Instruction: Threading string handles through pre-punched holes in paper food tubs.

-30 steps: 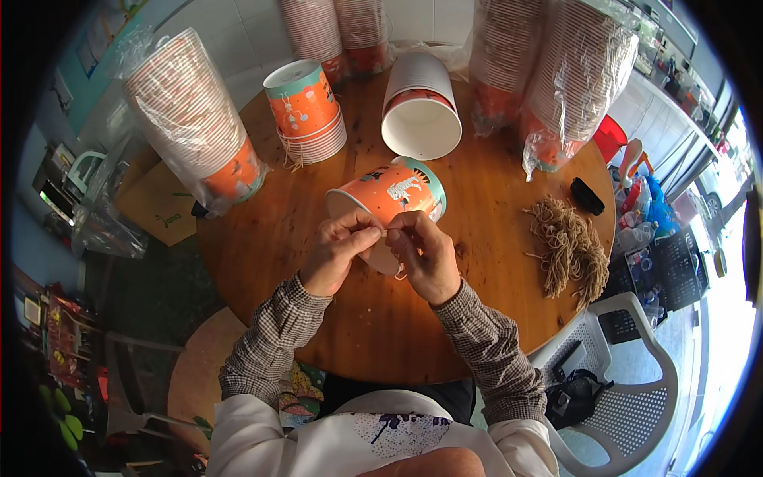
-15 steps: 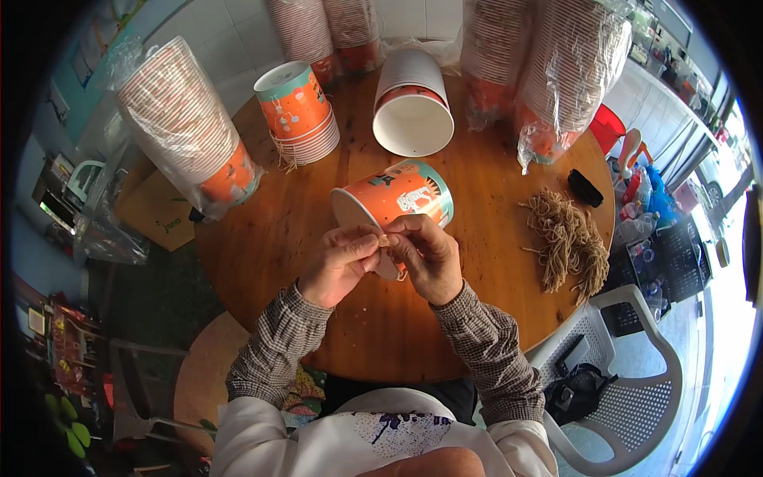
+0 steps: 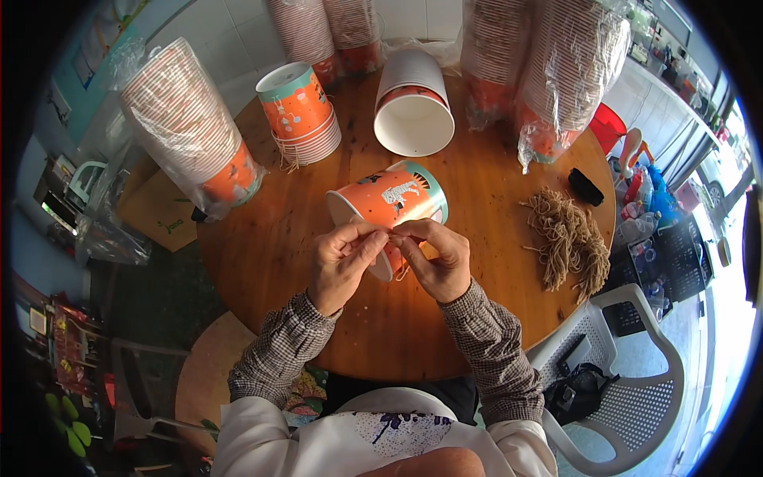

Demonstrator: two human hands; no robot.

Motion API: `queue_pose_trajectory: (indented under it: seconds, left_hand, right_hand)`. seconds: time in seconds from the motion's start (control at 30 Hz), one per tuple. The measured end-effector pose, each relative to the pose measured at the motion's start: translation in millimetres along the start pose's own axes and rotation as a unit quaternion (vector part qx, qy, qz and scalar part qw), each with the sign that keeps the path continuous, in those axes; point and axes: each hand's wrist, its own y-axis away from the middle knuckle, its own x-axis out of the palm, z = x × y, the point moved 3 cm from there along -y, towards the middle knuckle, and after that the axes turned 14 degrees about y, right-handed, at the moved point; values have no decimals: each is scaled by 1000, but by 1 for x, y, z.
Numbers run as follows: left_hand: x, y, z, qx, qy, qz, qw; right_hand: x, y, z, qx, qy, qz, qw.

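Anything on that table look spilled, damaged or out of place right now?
No damage stands out. The string on the right side of the table lies in a loose tangle, and a few pale specks dot it near the left hand, too small to identify.

Head-worn fisheye, looking down

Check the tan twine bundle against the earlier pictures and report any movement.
No, no visible shift: the tan twine bundle keeps its place on the table, just below the black object.
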Motion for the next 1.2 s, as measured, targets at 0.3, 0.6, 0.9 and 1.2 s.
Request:
queue_pose_trajectory:
  seconds: [0.3, 0.6, 0.9, 1.2]
  left_hand:
    - [2, -5, -2, 3, -24, 13, 1000]
    - [3, -5, -6, 52, -139, 7, 989]
    - [0, -8, -4, 69, -110, 3, 992]
    - [-5, -5, 1, 119, -152, -26, 981]
  right_hand:
    - [-2, -4, 4, -17, 25, -2, 1000]
    - [-3, -3, 4, -32, 63, -10, 997]
    - [7, -1, -14, 202, -273, 29, 940]
    - [8, 2, -16, 258, -305, 39, 916]
